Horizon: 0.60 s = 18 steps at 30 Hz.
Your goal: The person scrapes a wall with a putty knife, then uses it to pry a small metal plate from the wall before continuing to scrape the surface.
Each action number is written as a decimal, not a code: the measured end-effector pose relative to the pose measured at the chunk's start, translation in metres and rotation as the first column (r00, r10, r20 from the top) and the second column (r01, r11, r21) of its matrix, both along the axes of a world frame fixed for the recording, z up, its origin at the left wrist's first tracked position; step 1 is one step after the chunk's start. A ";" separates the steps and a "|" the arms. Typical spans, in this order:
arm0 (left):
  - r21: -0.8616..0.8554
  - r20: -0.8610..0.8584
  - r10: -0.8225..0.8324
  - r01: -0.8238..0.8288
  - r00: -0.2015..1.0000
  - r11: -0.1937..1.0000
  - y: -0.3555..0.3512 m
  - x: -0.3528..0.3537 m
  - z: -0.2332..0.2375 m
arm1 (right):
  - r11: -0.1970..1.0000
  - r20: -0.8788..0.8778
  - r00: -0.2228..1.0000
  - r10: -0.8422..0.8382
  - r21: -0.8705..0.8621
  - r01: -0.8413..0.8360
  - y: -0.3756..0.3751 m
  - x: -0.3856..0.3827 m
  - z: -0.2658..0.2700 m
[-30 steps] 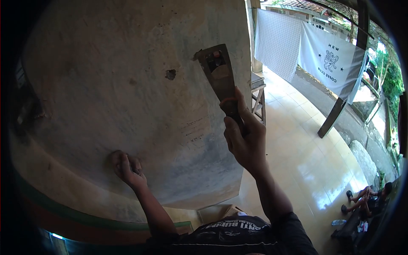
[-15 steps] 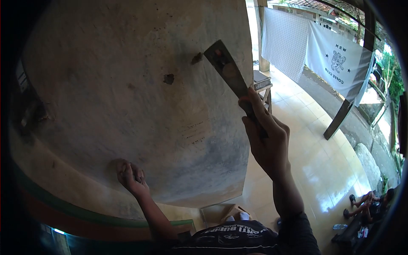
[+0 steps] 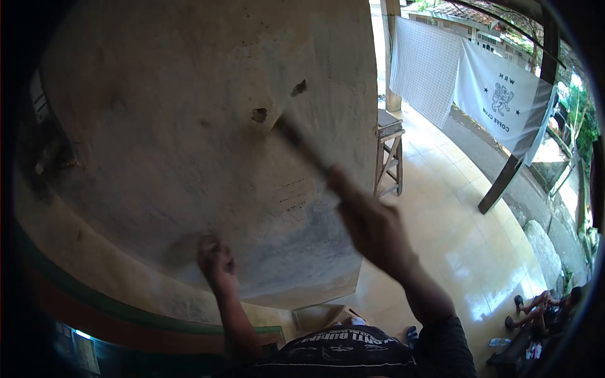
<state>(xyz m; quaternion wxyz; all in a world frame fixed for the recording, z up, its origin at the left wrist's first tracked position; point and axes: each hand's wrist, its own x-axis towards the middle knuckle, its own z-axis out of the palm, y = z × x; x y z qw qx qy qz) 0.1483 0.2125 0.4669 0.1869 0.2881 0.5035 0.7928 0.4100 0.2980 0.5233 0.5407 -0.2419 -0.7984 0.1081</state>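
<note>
My right hand (image 3: 377, 232) is closed around the handle of a putty knife (image 3: 299, 140), smeared by motion. Its blade points up and left, with the tip overlapping the plastered wall (image 3: 170, 145) just right of a small chipped hole (image 3: 259, 114). A second chipped spot (image 3: 299, 87) lies above and to the right of that hole. Lower down, my left hand (image 3: 217, 263) has its fingers curled in close to the wall and is slightly blurred; I cannot tell what is inside them, if anything. Scratch marks (image 3: 292, 195) show on the wall between the two hands.
The wall ends at a vertical edge, and a tiled floor (image 3: 435, 233) lies beyond it. A wooden stool (image 3: 389, 154) stands past that edge. White cloths (image 3: 498, 94) hang by a post. At the lower right sits a person (image 3: 554, 312) near a plastic bottle (image 3: 500, 342).
The putty knife has swung down and left, from beside the upper chipped spot to near the lower hole, its blade now seen more edge-on. My left hand has shifted right.
</note>
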 end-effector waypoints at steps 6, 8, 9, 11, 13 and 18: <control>-0.131 0.081 -0.647 0.652 0.758 0.747 -0.006 0.073 -0.045 | 0.799 -0.234 0.964 0.122 -0.553 -0.236 -0.047 -0.043 -0.071; -0.003 -0.053 -0.704 0.705 0.708 0.709 -0.008 0.094 -0.061 | 0.727 -0.490 0.865 0.109 -0.555 -0.405 -0.052 -0.064 -0.102; -0.026 -0.188 -0.614 0.621 0.766 0.783 -0.008 0.099 -0.065 | 0.682 -0.457 0.883 0.106 -0.613 -0.399 -0.059 -0.069 -0.115; -0.002 -0.156 -0.575 0.582 0.803 0.813 -0.010 0.105 -0.071 | 0.627 -0.417 0.903 0.102 -0.678 -0.383 -0.066 -0.073 -0.124; 0.064 -0.025 -0.547 0.548 0.837 0.834 -0.012 0.110 -0.074 | 0.784 -0.240 0.954 0.182 -0.550 -0.288 -0.066 -0.073 -0.124; 0.098 -0.091 -0.518 0.525 0.851 0.845 -0.017 0.098 -0.094 | 0.744 -0.268 0.939 0.215 -0.577 -0.336 -0.068 -0.083 -0.107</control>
